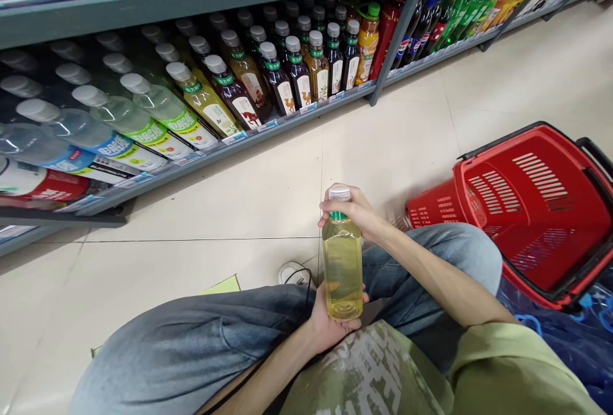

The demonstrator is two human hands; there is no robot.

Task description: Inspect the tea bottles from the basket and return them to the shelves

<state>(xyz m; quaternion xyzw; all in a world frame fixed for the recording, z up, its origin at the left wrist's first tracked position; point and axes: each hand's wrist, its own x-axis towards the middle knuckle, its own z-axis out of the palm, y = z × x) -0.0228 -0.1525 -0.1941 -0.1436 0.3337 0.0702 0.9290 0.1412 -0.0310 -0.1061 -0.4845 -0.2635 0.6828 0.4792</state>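
A clear bottle of pale yellow liquid (343,268), with a white cap and a green neck ring, stands roughly upright over my lap. Its lower end rests in my left hand (325,322), whose fingers curl round the base from below and behind. Up at the neck, my right hand (352,207) is wrapped round the bottle just under the cap, fingers bent about it. No label shows on the side facing me.
A grey shelf (201,169) with rows of drink bottles runs across the front. At the right lies a red shopping basket (541,204) with a black rim, near blue-capped water bottles (565,345). Pale floor tiles (230,211) show between shelf and knees.
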